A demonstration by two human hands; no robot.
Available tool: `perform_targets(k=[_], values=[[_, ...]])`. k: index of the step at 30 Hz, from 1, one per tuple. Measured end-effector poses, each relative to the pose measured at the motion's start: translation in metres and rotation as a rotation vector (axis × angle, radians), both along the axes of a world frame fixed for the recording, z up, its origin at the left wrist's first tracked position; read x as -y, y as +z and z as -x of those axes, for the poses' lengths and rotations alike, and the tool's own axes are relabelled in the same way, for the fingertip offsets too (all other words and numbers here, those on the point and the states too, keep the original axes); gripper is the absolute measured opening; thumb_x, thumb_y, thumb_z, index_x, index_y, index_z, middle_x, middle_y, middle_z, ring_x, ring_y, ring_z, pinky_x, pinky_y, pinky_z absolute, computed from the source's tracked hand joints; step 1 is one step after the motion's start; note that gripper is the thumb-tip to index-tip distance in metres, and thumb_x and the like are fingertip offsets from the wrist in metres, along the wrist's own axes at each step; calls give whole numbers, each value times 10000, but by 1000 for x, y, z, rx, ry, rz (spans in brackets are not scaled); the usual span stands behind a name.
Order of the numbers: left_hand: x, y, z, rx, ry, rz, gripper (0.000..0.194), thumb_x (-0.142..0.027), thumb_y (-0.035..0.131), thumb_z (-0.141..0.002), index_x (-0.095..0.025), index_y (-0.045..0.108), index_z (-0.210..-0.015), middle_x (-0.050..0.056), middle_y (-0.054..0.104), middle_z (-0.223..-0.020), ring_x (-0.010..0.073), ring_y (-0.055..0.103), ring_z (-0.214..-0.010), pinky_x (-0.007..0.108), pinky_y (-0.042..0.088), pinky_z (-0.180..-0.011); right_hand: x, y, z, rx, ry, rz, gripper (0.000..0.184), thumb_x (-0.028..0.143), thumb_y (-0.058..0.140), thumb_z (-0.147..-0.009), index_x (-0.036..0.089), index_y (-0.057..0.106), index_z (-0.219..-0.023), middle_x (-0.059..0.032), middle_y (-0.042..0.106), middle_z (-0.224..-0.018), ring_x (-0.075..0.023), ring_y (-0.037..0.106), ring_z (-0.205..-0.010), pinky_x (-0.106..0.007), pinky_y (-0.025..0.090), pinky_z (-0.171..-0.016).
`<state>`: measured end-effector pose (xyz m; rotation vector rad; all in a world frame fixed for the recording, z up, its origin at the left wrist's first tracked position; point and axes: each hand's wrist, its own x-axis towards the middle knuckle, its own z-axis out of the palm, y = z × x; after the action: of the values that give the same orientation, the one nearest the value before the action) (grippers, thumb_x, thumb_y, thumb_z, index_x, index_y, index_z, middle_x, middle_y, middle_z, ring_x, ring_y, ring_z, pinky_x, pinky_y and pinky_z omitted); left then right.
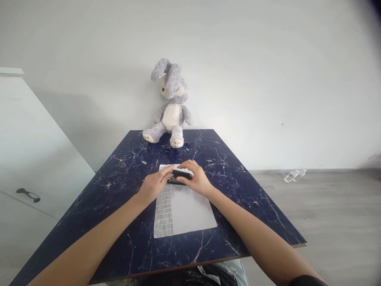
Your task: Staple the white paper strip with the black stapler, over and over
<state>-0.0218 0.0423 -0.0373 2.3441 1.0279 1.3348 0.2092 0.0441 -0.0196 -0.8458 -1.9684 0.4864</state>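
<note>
Over blue-marbled tabletop (232, 182) we seemingly adjusted a black oblong device (180, 174) — right hand (197, 178) pinching, left hand (154, 184) unclear; next needed steadiness.

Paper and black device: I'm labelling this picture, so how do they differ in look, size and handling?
The paper is mostly white with grey marks down its left side; the device is mainly black. The paper is broad and thin; the device is smaller and thicker. The paper lies flat on the table; the device is held in the right hand's fingers. Both are in front of the rabbit.
</note>
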Motion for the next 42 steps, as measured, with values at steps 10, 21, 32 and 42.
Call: perform_targets(k=[10, 21, 32, 42], values=[[3, -4, 1, -266, -178, -162, 216, -194, 518, -1004, -283, 605, -1180, 76, 524, -1525, 234, 640, -1259, 310, 606, -826, 15, 5, 15, -85, 142, 18, 98, 319, 685, -925, 239, 712, -876, -34, 651, -871, -173, 621, -759, -308, 526, -694], [-67, -6, 78, -446, 597, 64, 425, -98, 430, -932, -100, 643, -1300, 218, 585, -1419, 343, 516, -1373, 492, 368, -1177, -74, -26, -112, 282, -542, 154, 87, 202, 667, -733, 212, 754, -737, -51, 737, -745, -227, 680, -730, -340, 518, -768], [-70, -13, 90, -554, 614, 236, 384, -111, 499, -902, -186, 739, -1193, 183, 732, -1168, 345, 720, -1016, 460, 542, -915, -84, -40, -132, 305, -766, 4, 328, 199, 564, -813, 169, 746, -1084, -143, 701, -1152, -314, 596, -1112, -453, 469, -985], [-65, -9, 81, -570, 555, 248, 337, -64, 506, -882, -207, 742, -1075, 135, 752, -980, 299, 714, -910, 381, 521, -837, -23, -14, -13, 82, -222, -134, 202, 241, 509, -978, 246, 706, -1023, -88, 701, -1035, -273, 632, -999, -443, 528, -915]])
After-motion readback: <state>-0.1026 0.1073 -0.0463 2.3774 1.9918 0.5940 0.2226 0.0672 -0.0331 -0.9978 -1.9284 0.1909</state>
